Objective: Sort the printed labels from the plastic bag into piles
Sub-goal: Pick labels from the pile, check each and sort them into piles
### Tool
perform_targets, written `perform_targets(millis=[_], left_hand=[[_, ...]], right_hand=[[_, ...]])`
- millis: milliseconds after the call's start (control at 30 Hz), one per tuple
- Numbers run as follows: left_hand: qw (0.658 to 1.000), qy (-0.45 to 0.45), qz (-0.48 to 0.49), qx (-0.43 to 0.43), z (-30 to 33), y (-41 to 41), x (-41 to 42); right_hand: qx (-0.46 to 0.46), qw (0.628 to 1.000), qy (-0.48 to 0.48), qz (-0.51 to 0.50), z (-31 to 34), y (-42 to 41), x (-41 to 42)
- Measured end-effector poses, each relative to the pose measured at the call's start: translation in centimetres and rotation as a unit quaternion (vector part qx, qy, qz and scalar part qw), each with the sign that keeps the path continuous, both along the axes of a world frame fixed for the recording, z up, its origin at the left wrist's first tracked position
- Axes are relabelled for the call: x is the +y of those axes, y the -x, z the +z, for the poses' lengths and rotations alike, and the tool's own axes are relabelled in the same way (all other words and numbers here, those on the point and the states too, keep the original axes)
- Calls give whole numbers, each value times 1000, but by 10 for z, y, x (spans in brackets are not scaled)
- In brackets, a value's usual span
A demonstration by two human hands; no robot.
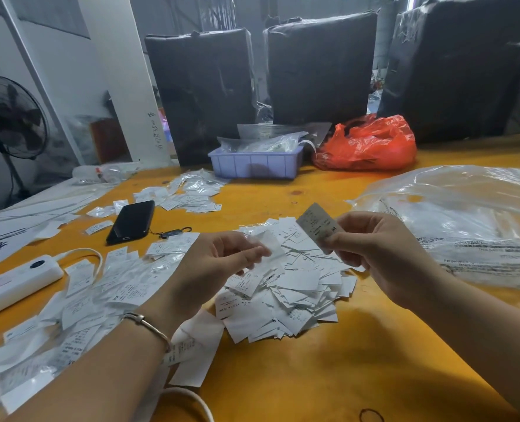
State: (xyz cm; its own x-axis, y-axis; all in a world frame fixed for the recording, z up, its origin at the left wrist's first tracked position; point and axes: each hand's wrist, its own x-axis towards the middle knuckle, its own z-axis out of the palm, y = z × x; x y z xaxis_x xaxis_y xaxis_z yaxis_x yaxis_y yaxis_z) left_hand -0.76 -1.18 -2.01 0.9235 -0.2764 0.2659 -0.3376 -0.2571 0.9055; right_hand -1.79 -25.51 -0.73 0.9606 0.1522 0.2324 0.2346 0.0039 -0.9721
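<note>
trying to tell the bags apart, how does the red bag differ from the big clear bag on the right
The red bag is opaque and bunched up at the table's far edge beside the blue tray; the clear bag is see-through, printed with black text, larger in view and spread flatter, nearer the right hand. Both are crinkled plastic.

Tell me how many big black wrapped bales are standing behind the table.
3: one bale behind the purple tray, one in the middle, one at the right behind the red bag. The table could hide others.

— Worktop (283, 376)? Smooth yellow-painted wood, slightly scuffed.
— And the labels (292, 287)?
— Matt white paper — while the plastic bag (465, 226) is clear, glossy, crinkled film. Phone (132, 222): glossy black.
</note>
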Motion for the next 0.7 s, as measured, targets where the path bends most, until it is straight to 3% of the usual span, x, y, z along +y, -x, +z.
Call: perform_targets(millis=[333, 533, 700], left_hand=[[998, 25, -49, -2, 5, 6, -5], [997, 18, -75, -11, 5, 9, -11], [997, -37, -67, -8, 6, 10, -13]], right_hand=[[-92, 985, 148, 20, -5, 5, 6], [-81, 970, 213, 81, -4, 12, 17], [-75, 979, 174, 75, -4, 9, 19]])
